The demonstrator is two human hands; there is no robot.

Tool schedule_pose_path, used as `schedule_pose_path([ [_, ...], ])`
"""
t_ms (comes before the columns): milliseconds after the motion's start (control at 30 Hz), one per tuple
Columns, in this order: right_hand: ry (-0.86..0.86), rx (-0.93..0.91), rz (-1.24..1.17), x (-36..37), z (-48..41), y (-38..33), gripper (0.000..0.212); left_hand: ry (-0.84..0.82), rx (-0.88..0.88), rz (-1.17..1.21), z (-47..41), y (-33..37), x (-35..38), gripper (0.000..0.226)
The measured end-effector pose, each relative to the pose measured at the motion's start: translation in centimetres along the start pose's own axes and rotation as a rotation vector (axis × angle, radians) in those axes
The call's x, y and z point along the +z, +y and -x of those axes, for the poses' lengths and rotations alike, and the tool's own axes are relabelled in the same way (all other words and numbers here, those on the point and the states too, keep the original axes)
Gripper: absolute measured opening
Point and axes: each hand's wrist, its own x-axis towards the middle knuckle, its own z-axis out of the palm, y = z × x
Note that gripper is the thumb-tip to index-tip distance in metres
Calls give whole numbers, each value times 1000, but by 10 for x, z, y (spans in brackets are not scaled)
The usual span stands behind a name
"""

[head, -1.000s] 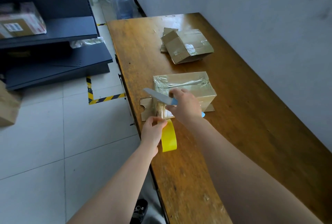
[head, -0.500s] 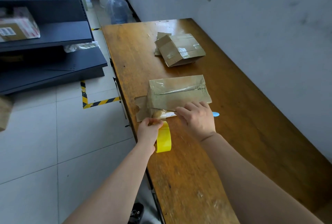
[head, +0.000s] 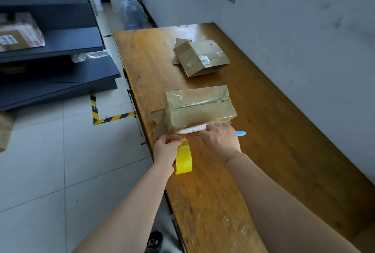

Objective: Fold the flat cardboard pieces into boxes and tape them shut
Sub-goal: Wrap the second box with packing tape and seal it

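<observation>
Left hand (head: 167,147) at lower centre, by the left edge of the surface (head: 263,151), fingers curled on the yellow tape roll (head: 183,158). Right hand (head: 220,141) just right of it, gripping a knife (head: 241,133): blue handle end pokes out right, blade lies along the near bottom edge of the taped box (head: 199,108) at frame centre. Flat cardboard piece (head: 157,122) sits under that box. Second box (head: 200,57) farther back, upper centre.

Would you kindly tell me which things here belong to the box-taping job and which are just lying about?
Job: left hand gripping the yellow tape roll; right hand holding the blue-handled knife at the near box; flat cardboard beneath it; taped box behind.
Lying about: water jug on the floor; parcel on the dark shelving.
</observation>
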Motion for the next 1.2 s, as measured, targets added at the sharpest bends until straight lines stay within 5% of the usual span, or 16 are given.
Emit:
schedule_pose_path([
  [100, -96, -45, 32, 3, -6, -1, 11, 1, -1, -6, -1, 0, 0, 16],
  [567, -276, -177, 376, -4, -26, -32, 16, -29, 96, -44, 0, 2, 3, 20],
  [1000, -535, 427, -305, 72, 48, -23, 29, -23, 61, -163, 3, 10, -6, 13],
  [1067, -384, 435, -224, 71, 48, -21, 30, -26, 61, -159, 1, 11, -8, 12],
  [1200, 309, 352, -314, 40, 4, -22, 44, -58, 70, -134, -2, 11, -9, 9],
])
